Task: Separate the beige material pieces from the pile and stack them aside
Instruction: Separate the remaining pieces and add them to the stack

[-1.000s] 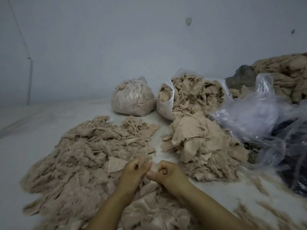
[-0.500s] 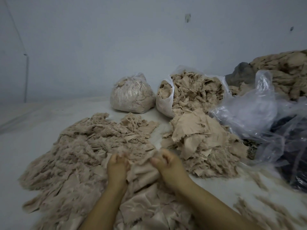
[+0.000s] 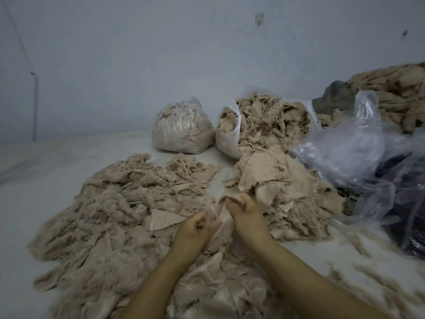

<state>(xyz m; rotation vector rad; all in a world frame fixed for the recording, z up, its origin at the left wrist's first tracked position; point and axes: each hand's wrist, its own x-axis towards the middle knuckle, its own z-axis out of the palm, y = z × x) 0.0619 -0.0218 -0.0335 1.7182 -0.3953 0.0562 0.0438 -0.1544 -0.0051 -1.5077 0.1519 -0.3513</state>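
The big fluffy heap of shredded fabric scraps [image 3: 119,203] is a dull pinkish beige all through. One triangular scrap [image 3: 163,219] on it is paler beige with a fine ribbed texture. The second heap of flat cloth pieces [image 3: 282,187] is a warmer, smoother beige with a faint woven grid. The tied clear plastic bag [image 3: 181,132] shows beige filling under white glare streaks. The open white plastic bag [image 3: 226,137] holds tan shreds. The crumpled clear plastic sheeting [image 3: 345,143] looks bluish-white over something dark navy-black. The wall [image 3: 161,65] is plain grey-blue; the floor [image 3: 46,162] is pale grey-white.
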